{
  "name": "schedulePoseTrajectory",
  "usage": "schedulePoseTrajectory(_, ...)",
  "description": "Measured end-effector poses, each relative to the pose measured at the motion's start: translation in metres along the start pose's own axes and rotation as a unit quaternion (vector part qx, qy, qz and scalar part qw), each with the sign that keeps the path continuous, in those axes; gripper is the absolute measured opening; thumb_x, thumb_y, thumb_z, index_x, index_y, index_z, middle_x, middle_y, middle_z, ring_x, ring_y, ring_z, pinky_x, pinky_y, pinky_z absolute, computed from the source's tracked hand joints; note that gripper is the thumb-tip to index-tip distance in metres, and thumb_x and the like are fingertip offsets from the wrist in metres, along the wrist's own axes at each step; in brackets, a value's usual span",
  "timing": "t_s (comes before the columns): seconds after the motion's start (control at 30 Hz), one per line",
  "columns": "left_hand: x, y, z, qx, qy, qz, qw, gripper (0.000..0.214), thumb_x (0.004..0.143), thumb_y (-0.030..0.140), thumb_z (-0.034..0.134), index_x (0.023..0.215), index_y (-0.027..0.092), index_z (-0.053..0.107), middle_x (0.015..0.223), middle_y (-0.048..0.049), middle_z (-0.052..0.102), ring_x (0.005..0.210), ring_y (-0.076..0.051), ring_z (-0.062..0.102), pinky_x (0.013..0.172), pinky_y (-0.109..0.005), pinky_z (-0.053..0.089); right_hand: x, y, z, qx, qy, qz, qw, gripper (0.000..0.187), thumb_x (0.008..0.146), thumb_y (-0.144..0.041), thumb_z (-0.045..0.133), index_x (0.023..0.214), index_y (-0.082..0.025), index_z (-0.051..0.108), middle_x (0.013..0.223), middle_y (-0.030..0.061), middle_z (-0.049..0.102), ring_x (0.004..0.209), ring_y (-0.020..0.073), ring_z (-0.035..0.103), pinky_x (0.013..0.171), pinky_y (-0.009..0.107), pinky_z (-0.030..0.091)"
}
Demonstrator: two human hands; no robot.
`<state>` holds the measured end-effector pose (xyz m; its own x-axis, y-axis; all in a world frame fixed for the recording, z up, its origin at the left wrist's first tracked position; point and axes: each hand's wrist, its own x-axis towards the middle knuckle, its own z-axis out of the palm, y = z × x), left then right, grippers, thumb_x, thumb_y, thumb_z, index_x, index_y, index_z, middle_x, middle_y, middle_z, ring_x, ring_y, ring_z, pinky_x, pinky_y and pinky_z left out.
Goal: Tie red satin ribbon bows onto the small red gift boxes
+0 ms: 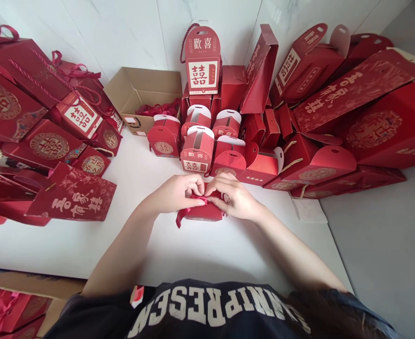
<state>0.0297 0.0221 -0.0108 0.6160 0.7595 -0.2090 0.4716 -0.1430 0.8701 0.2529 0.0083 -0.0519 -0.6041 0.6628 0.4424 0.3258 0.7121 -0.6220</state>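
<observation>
A small red gift box [204, 214] rests on the white table in front of me. Dark red ribbon [182, 215] lies across its top, one tail hanging off the left side. My left hand [179, 193] pinches the ribbon between thumb and fingertips above the box. From the other side, my right hand [233, 195] also pinches ribbon, its fingertips nearly meeting the left ones. The hands hide most of the box's top and the middle of the ribbon.
Open-topped small red boxes [196, 153] stand just beyond my hands. A cardboard carton [151, 84] holding ribbon sits behind them. Larger red gift boxes pile up on the left [48, 146] and right [320, 160]. Another carton with ribboned boxes [13, 310] is at lower left.
</observation>
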Motion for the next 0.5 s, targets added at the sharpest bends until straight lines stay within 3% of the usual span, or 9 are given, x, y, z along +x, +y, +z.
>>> schedulePoseTrajectory(0.17,-0.011,0.010,0.012,0.152,0.081,0.046,0.984,0.006,0.082,0.020,0.062,0.088,0.022,0.064,0.088,0.0031,0.070,0.075,-0.013,0.063,0.068,-0.025,0.048,0.001,-0.002,-0.003,0.001,-0.024,0.017,1.000,0.007,0.093,-0.021,0.059,0.098,-0.024,0.063,0.118,0.0052,0.067,0.109,0.0221,0.056,0.094,0.041,0.043)
schedulePoseTrajectory(0.37,-0.022,0.007,0.033,0.244,0.183,0.098,0.947,0.014,0.087,0.011,0.054,0.083,0.022,0.062,0.067,0.0071,0.059,0.051,-0.008,0.048,0.094,-0.034,0.049,0.002,0.000,-0.002,0.010,-0.023,0.018,1.000,0.006,0.093,-0.020,0.059,0.094,-0.024,0.064,0.118,0.0052,0.066,0.109,0.0228,0.057,0.093,0.041,0.045)
schedulePoseTrajectory(0.5,-0.022,0.003,0.039,0.317,0.217,0.159,0.910,0.017,0.088,0.006,0.050,0.090,0.019,0.060,0.088,-0.0008,0.066,0.079,-0.014,0.063,0.083,-0.028,0.052,0.002,0.000,-0.001,0.016,-0.016,0.015,1.000,0.005,0.092,-0.020,0.059,0.093,-0.023,0.063,0.116,0.0059,0.067,0.108,0.0235,0.057,0.093,0.042,0.046)
